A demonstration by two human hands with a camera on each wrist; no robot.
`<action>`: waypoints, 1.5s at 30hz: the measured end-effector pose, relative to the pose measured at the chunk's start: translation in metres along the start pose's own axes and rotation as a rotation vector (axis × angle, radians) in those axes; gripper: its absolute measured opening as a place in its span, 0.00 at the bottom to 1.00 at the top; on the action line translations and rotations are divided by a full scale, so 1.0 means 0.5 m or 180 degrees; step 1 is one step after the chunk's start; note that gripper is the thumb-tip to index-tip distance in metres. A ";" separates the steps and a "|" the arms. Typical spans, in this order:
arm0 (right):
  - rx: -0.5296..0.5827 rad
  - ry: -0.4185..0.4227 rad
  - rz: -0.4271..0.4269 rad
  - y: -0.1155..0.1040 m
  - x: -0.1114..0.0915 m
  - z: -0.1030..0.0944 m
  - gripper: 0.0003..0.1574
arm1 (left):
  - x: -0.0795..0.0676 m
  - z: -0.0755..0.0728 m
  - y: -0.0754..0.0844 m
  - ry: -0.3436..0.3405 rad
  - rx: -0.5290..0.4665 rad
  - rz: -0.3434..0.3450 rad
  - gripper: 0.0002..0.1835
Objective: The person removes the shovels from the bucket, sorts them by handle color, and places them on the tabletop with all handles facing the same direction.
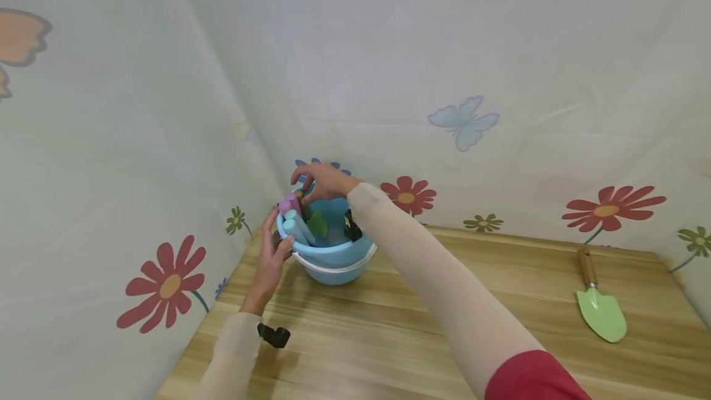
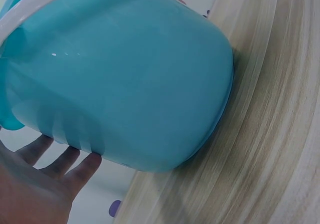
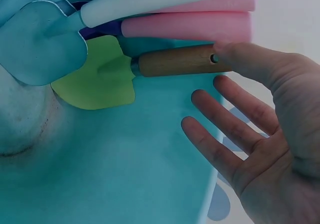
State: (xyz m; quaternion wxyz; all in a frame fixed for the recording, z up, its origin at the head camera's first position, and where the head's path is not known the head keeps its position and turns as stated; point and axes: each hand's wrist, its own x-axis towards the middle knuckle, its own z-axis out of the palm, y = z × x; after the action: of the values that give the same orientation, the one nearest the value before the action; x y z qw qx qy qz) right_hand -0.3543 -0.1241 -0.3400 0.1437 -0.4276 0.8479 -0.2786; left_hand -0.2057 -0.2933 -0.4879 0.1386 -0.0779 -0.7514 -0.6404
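Observation:
A light blue bucket (image 1: 333, 264) with a white handle stands on the wooden surface. My left hand (image 1: 272, 258) grips its left side, thumb at the rim and fingers outside; in the left wrist view several fingertips (image 2: 90, 161) press the wall. My right hand (image 3: 270, 129) is over the far left rim, its thumb touching the wooden handle (image 3: 175, 60) of a green trowel (image 3: 102, 82) inside the bucket. The other visible fingers are spread apart, off that handle. Beside it lean tools with pink handles (image 3: 190, 27) and pale blue handles (image 3: 160, 4).
Another green trowel (image 1: 602, 313) with a wooden handle lies at the right of the wooden surface (image 1: 422, 338). White sheeting (image 1: 361, 66) printed with flowers and butterflies rises behind and to the left, close to the bucket.

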 end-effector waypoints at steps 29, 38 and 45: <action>0.0004 0.0128 0.0003 0.011 0.012 0.022 0.13 | 0.003 0.006 -0.002 0.0015 0.0025 0.0018 0.36; 0.0054 0.0187 0.0113 0.016 0.012 0.025 0.11 | 0.005 0.007 -0.005 0.0002 0.0049 -0.0021 0.35; 0.0038 0.0186 0.0118 0.017 0.012 0.025 0.11 | 0.004 0.004 -0.006 0.0007 0.0047 0.0013 0.36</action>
State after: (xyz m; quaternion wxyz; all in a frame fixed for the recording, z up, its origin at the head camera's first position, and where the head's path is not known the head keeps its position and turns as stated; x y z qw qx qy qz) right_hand -0.3573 -0.1291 -0.3551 0.1266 -0.4026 0.8578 -0.2933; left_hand -0.2087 -0.2918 -0.4905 0.1413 -0.0776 -0.7558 -0.6347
